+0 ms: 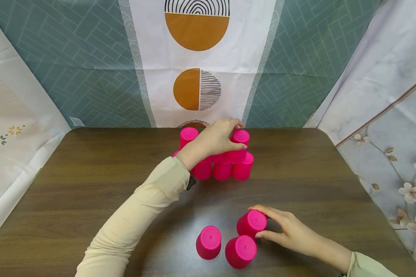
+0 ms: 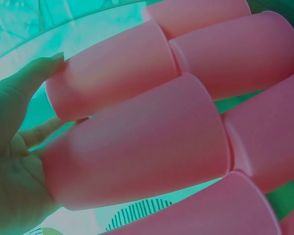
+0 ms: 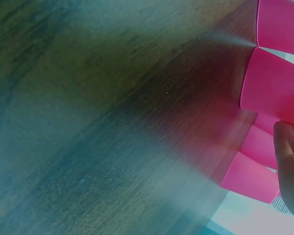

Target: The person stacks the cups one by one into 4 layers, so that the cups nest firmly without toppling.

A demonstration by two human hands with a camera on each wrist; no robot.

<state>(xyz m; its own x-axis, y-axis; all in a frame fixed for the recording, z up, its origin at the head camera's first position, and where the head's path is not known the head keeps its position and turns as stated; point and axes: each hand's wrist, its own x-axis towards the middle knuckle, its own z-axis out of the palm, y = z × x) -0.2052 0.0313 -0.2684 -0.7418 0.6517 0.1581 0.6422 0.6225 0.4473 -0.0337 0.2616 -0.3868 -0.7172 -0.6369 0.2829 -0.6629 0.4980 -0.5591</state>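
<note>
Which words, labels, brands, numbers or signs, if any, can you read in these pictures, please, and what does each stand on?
There are none that can be read.
White tag at the lower left of the patterned backdrop: any print is too small to read.
Pink cups: no legible lettering; the tiny marks on their upturned bases are too small to make out.

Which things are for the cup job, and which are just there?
For the job:
- stacked pink cups, an upper one gripped by the left hand
- three front cups, one held by the right hand

Just there:
- table
- patterned cloth behind
- flowered sheet on the right
</note>
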